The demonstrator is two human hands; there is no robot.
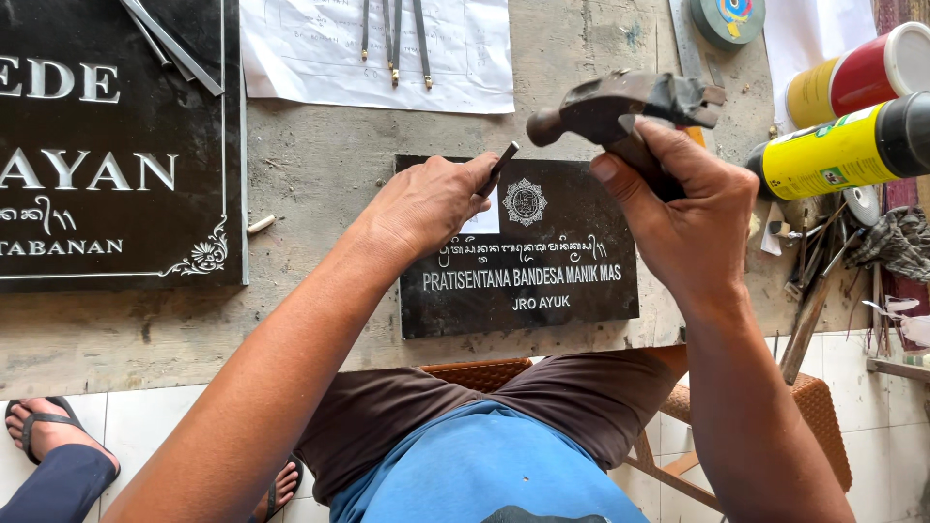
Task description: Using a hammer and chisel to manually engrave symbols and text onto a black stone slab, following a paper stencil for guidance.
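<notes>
Lap: the person sits in brown shorts (542,407) and a blue shirt (484,475) on a woven seat (823,416), just below the small black stone plaque.
Neighbour's foot: a sandalled foot (48,436) rests on the white tiles, well to the lower left of the plaque.
Workbench: a worn grey wooden bench top (320,165) carries the plaque.
Small black stone plaque: the plaque (542,291) lies flat on the bench, white carved lettering in its lower half and a round ornament (524,201) near its top edge.
Left hand: the left hand (426,208) is closed around a slim metal chisel (500,167), which slants down towards the plaque's top, just left of the ornament.
Right hand: the right hand (693,213) is clenched on a claw hammer (620,107), held in the air above the plaque's upper right corner.
Right of plaque: two spray cans (852,145) lie over a heap of small tools (823,252).
Left of plaque: a larger black plaque (107,194) with white letters.
Beyond plaque: a paper sheet (320,58) bearing thin metal tools (395,39).
</notes>
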